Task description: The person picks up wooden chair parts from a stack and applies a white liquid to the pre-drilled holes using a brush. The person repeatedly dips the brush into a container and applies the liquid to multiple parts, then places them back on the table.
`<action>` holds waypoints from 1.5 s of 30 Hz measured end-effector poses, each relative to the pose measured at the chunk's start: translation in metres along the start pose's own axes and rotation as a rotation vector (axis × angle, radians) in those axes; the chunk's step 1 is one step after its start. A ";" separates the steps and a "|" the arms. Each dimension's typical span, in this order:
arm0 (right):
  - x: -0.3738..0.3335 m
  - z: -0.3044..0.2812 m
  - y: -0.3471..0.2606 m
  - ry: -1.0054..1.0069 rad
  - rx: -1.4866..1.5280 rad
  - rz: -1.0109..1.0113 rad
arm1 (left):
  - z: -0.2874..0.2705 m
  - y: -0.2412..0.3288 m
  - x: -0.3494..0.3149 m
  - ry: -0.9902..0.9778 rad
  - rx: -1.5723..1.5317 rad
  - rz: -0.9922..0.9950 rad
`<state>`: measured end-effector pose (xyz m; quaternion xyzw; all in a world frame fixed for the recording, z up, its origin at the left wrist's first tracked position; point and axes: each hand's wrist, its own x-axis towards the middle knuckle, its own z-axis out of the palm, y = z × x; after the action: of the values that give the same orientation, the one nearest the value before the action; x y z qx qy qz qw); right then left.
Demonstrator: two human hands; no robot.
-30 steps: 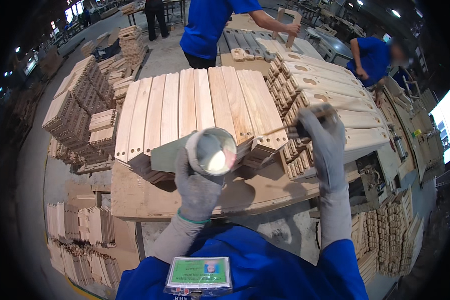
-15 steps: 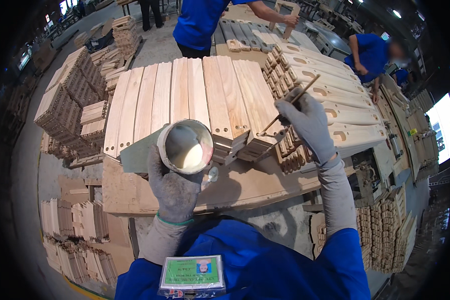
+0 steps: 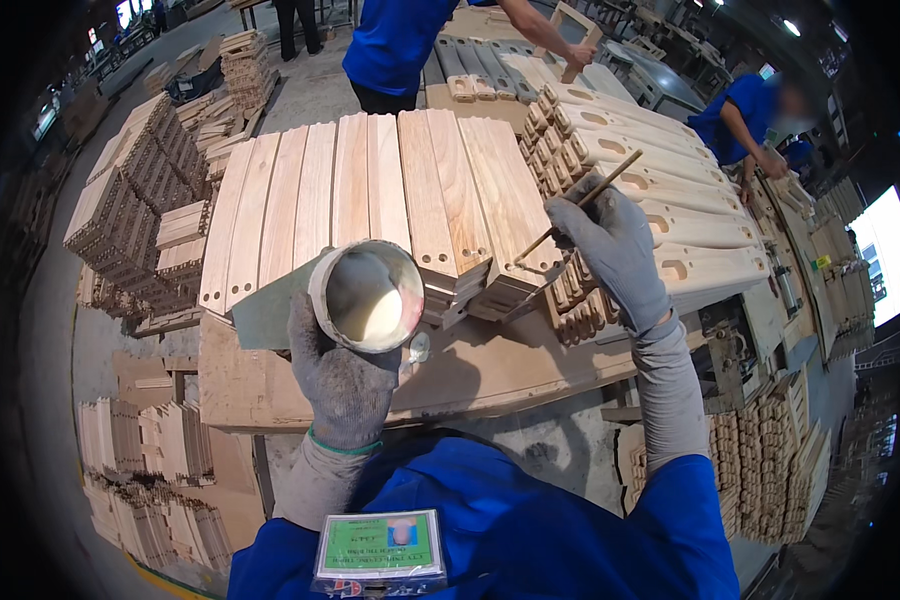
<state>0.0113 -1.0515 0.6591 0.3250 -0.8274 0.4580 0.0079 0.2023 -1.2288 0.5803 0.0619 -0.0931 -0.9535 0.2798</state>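
Note:
My left hand (image 3: 342, 385), in a grey knit glove, grips a round tub (image 3: 416, 290) tilted so its opening shows. White glue-like paste (image 3: 375, 305) lies inside it. My gloved right hand (image 3: 615, 245) is closed round a thin wooden stick (image 3: 610, 178). The stick's lower tip reaches the drilled end of a pale wooden slat (image 3: 515, 215) on a stack. More slats (image 3: 305, 190) lie side by side to the left, with paired holes in their near ends. A white blob (image 3: 419, 347) sits on the table edge beside the tub.
Under the slats is a brown-topped table (image 3: 260, 385). A grey-green board (image 3: 270, 308) sticks out behind the tub. Curved slotted wooden parts (image 3: 675, 205) are stacked at right. Wood piles (image 3: 135, 190) stand at left. Two co-workers in blue (image 3: 395, 45) work beyond.
The view has shifted slightly, and the tub appears a little further left. My right hand keeps the stick at nearly the same spot. The co-worker at far right has moved their arms.

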 end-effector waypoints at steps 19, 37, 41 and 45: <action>-0.026 -0.014 -0.035 0.096 0.578 0.130 | 0.010 -0.022 0.002 -0.262 1.010 0.445; -0.118 0.009 -0.060 0.164 0.724 -0.253 | 0.007 -0.068 -0.001 -0.323 0.128 -0.036; -0.068 -0.018 -0.059 0.286 0.679 0.111 | 0.007 -0.061 -0.001 -0.300 0.164 -0.040; -0.016 -0.054 0.007 0.164 0.351 0.149 | 0.013 -0.051 -0.001 -0.102 -0.010 -0.098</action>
<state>0.0052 -0.9991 0.6804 0.2208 -0.7532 0.6194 -0.0155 0.1738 -1.1839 0.5823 0.0160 -0.0992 -0.9685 0.2278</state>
